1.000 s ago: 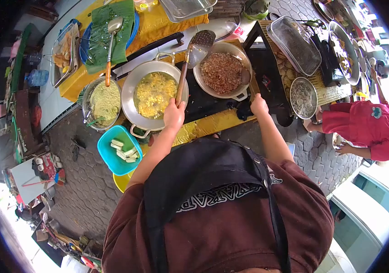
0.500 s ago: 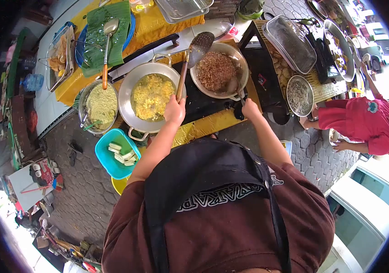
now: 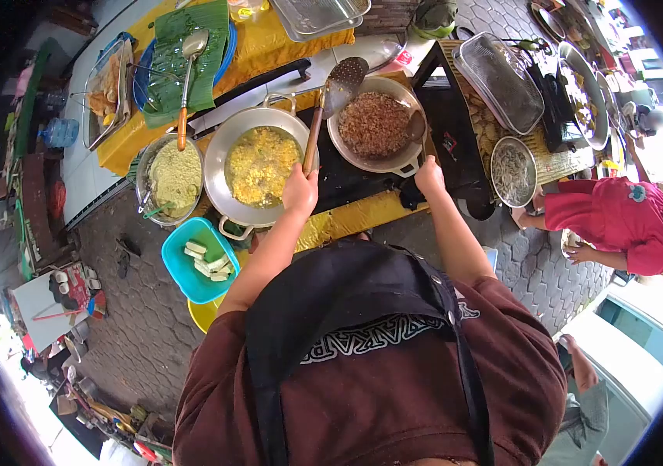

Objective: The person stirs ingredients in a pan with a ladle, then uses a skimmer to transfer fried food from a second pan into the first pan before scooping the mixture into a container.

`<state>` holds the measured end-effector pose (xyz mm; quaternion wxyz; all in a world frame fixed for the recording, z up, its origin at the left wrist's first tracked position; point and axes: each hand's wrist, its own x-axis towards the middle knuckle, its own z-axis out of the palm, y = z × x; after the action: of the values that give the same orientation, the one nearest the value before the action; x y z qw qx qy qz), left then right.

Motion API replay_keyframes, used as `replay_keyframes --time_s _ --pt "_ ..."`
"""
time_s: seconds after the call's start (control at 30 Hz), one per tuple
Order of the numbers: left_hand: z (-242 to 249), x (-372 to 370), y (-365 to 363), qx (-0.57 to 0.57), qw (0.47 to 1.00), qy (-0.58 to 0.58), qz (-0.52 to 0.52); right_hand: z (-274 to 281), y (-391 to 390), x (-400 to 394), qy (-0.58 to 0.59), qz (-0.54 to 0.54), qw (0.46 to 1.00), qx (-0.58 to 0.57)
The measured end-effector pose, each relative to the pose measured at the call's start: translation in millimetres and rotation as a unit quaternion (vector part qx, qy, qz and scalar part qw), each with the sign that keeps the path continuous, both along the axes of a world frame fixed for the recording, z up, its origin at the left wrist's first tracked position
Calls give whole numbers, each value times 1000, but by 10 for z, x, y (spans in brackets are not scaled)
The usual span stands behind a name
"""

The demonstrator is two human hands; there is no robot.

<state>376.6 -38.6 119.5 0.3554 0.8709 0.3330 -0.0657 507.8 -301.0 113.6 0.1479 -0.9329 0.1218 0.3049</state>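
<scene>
My left hand (image 3: 299, 190) is closed round the wooden handle of a perforated skimmer (image 3: 345, 80), whose metal head hangs above the gap between two pans. Below it, the left pan (image 3: 217, 167) holds yellow pieces frying in bubbling oil (image 3: 262, 167). My right hand (image 3: 430, 177) grips the thin handle of a ladle (image 3: 415, 126). The ladle's bowl rests at the right side of reddish-brown crumbly food (image 3: 374, 124) in the second pan (image 3: 382, 165).
Left of the pans stand a bowl of pale yellow batter (image 3: 142, 185) and a turquoise basin (image 3: 175, 268) with white pieces. A spoon (image 3: 189, 78) lies on a banana leaf (image 3: 168, 50). To the right are a wire-mesh tray (image 3: 498, 81), a metal bowl (image 3: 514, 147) and a person in pink (image 3: 611, 217).
The ladle has moved up and right through the brown food, and my right hand has shifted slightly up. The skimmer has barely moved. Another person appears at the lower right.
</scene>
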Motion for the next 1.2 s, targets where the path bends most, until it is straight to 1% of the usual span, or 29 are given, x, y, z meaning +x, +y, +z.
replay_keyframes --time_s 0.03,0.07,0.1,0.17,0.2,0.23,0.27,0.3,0.37,0.4,0.43,0.53,0.6,0.63,0.7,0.73,0.77,0.83,0.9,0.93,0.97,1.0,1.03,1.07,1.1,1.13,1.17,1.2 --pt "34 3 -5 -13 1000 29 0 -226 -57 25 -32 -5 999 6" --pt "69 1 -16 -12 999 29 3 -386 -95 42 -63 -11 998 12" --pt "104 3 -28 -12 999 31 4 -424 -93 56 -63 -9 998 14" --pt "143 7 -40 -10 999 35 8 -501 -89 73 6 -67 989 131" --pt "154 4 -44 -11 999 33 7 -489 -77 67 42 -97 976 188" --pt "160 6 -47 -12 999 30 6 -462 -101 52 43 -97 976 189" --pt "142 8 -51 -12 999 30 6 -422 -152 39 -45 -1 989 141" --pt "107 8 -57 -4 1000 27 7 -332 -164 52 -133 96 982 89" --pt "106 7 -74 6 1000 24 9 -188 -145 129 -119 99 988 13" --pt "138 13 -93 10 1000 21 10 -103 -130 213 -89 97 991 -9" --pt "154 25 -106 14 1000 18 12 -87 -101 322 -43 107 991 -61" --pt "129 45 -130 28 999 22 12 -364 -56 491 -32 82 995 -48" --pt "116 58 -154 31 999 24 15 -521 -24 522 0 150 989 14" --pt "108 66 -158 34 999 26 17 -406 12 502 1 150 989 15" --pt "43 74 -146 39 999 29 12 -75 31 444 -30 255 966 -24" --pt "38 90 -151 43 999 29 8 91 20 408 -34 261 964 -35" --pt "42 101 -158 42 999 28 8 47 -61 402 -34 261 964 -36" --pt "95 123 -170 35 999 34 8 56 -190 366 -118 175 977 -22" --pt "60 148 -181 41 998 43 4 58 -351 307 -109 179 977 -43" --pt "53 176 -177 48 997 52 1 -39 -455 293 -98 144 984 -37" --pt "47 197 -171 48 998 52 2 -153 -556 270 -85 110 990 -31" --pt "52 215 -174 45 997 57 1 -343 -669 220 -94 106 990 10" --pt "51 234 -182 41 997 63 0 -739 -847 148 -157 142 976 45" --pt "47 257 -188 40 997 63 -1 -1125 -938 101 -64 90 989 98" --pt "40 278 -191 50 996 68 -12 -1337 -982 80 30 37 987 150" --pt "25 290 -199 60 995 72 -22 -1175 -912 15 153 -112 944 270" --pt "9 302 -214 60 995 73 -22 -1007 -837 -51 267 -255 850 375" --pt "-8 312 -235 70 994 81 -27 -1376 -856 -106 299 -348 732 503"
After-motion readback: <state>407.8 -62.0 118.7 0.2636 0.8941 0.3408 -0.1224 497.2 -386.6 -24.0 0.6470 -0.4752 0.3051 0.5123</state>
